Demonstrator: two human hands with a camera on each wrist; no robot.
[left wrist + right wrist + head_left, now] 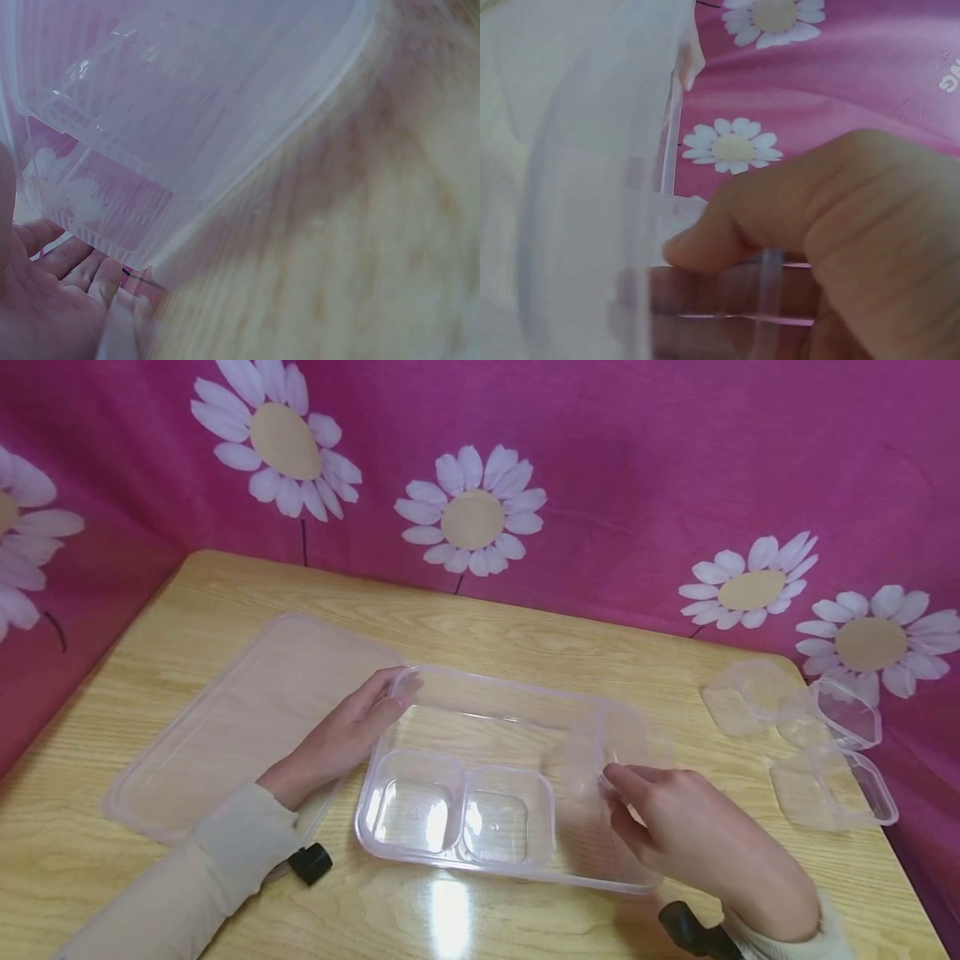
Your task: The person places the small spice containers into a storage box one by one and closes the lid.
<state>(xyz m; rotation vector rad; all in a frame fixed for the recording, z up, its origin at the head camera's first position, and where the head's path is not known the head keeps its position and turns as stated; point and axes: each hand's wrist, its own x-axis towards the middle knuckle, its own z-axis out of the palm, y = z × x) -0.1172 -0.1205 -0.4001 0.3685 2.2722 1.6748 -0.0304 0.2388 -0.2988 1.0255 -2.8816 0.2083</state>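
A large clear plastic box (510, 693) sits on the table, with two small clear containers (420, 768) side by side in its front left part. My left hand (345, 727) touches the outside of the box at its back left corner; in the left wrist view its fingers (71, 259) lie fairly straight against the ribbed wall. With thumb and fingers my right hand (690, 827) pinches the edge of another small clear container (618, 731), held tilted over the box's right side. The right wrist view shows the thumb on one face of the plastic and fingers behind it.
A big translucent lid (247, 710) lies flat to the left, partly under my left forearm. Three more small clear containers, one of them near the corner (750, 693), lie at the table's right end. A pink cloth with daisies (600, 485) hangs behind the table (480, 627).
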